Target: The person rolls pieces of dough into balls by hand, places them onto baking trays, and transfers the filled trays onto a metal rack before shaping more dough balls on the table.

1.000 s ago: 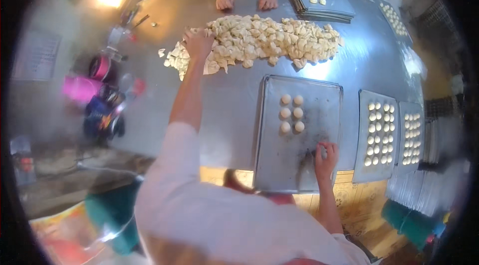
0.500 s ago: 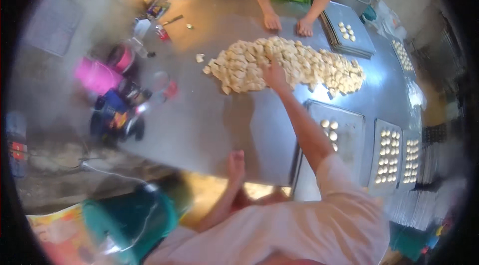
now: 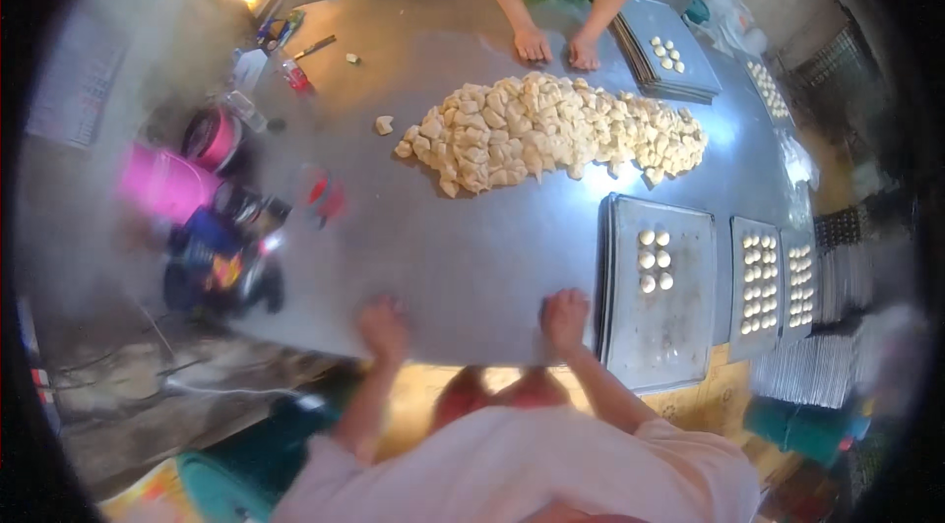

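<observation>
My left hand (image 3: 382, 326) is over the near edge of the metal table (image 3: 443, 267), smeared by motion, so its fingers cannot be made out. To its right, close beside the stacked trays, my right hand (image 3: 566, 321) is curled closed on the tabletop. Whatever it may hold is hidden under the fingers. Beyond both hands lies a long heap of cut pale dough pieces (image 3: 512, 134). One loose dough piece (image 3: 384, 125) sits at the heap's left end. On the near tray (image 3: 679, 326) are several round dough balls (image 3: 647, 259) in two columns.
Across the table a co-worker's two closed hands (image 3: 558, 49) rest behind the heap. Stacked trays (image 3: 679, 16) with dough balls stand beside them. Further filled trays (image 3: 756, 326) line the right. A pink container (image 3: 167, 184), a knife (image 3: 315, 46) and assorted items crowd the left edge.
My right hand has come back from the dough heap to the near edge. My left hand has shifted left. The view has turned slightly, and more dough balls on the near tray are uncovered.
</observation>
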The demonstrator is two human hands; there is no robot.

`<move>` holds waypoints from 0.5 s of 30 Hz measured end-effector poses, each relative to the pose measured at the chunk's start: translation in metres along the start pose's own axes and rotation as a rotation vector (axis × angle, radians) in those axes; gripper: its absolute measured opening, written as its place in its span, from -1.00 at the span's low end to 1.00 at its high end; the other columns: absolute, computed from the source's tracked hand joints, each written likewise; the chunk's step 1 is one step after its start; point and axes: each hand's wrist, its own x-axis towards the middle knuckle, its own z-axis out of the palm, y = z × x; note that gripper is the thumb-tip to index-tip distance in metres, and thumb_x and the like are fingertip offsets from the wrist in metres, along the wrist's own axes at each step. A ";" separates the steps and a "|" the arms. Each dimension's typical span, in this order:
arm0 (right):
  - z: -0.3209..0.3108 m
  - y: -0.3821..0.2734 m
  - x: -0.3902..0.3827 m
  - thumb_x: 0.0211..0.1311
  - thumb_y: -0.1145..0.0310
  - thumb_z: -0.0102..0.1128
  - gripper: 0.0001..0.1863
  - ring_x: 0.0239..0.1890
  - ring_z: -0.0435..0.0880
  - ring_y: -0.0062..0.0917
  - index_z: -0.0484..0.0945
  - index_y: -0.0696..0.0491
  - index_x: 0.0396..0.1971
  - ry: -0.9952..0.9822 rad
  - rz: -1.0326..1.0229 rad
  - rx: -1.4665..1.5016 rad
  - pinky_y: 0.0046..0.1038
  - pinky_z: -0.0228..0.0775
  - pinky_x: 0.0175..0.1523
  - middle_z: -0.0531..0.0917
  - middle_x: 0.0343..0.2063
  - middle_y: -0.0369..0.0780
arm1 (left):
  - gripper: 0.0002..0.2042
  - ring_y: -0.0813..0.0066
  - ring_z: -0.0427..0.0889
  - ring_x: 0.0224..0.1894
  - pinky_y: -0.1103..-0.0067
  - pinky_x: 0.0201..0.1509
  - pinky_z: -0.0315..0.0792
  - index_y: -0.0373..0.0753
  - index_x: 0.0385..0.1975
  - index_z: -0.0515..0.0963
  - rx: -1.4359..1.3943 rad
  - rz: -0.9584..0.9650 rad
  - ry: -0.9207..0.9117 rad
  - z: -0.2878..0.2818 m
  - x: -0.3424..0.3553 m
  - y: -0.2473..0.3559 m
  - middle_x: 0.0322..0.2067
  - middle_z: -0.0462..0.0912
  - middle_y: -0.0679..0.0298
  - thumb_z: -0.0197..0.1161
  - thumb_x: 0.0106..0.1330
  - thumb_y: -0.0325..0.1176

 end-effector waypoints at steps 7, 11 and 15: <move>0.005 -0.015 0.080 0.29 0.27 0.21 -0.83 -0.17 0.51 -0.08 0.52 0.06 -0.33 -0.221 -0.121 0.135 -0.04 0.29 0.01 0.54 -0.27 -0.07 | -0.76 0.02 0.61 -0.09 0.12 0.13 0.43 -0.23 0.02 0.55 0.094 0.431 0.197 0.027 0.092 -0.035 -0.17 0.63 0.05 0.16 0.46 -0.31; -0.016 -0.013 -0.035 0.31 0.30 0.14 -0.84 -0.09 0.51 -0.08 0.56 0.08 -0.28 -0.311 -0.003 0.081 -0.06 0.33 0.04 0.55 -0.22 -0.03 | -0.74 0.00 0.59 -0.18 0.12 0.01 0.48 -0.25 0.04 0.56 -0.006 0.280 0.170 0.039 0.039 -0.021 -0.19 0.62 0.06 0.05 0.54 -0.27; -0.005 -0.086 0.035 0.35 0.31 0.07 -0.81 -0.06 0.51 -0.07 0.57 0.11 -0.25 -0.337 -0.216 0.397 -0.06 0.35 0.10 0.56 -0.20 0.01 | -0.74 0.01 0.59 -0.32 0.18 -0.12 0.53 -0.26 -0.01 0.61 0.164 0.516 0.267 0.075 0.024 0.021 -0.27 0.62 0.14 0.07 0.50 -0.29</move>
